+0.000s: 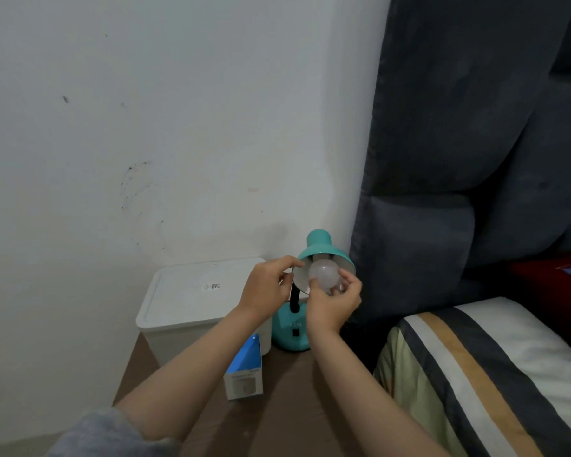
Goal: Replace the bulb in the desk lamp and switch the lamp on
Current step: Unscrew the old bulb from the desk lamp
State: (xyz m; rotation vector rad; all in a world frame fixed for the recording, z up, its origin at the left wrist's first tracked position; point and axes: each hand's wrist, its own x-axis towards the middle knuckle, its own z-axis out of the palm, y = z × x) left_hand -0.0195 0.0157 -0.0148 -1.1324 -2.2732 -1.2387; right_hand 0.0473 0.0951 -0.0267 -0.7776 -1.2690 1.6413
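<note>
The right hand (335, 303) cups the white bulb (325, 273) from below, fingers curled around its globe, which sits in the mouth of the teal lamp shade (323, 252). The left hand (266, 285) pinches the shade's left rim between thumb and fingers. The lamp's black neck (294, 300) runs down to a teal base (290, 331) on a brown tabletop (277, 420). Beside the base stand a white lidded box (192, 301) and a blue-and-white carton (244, 374).
</note>
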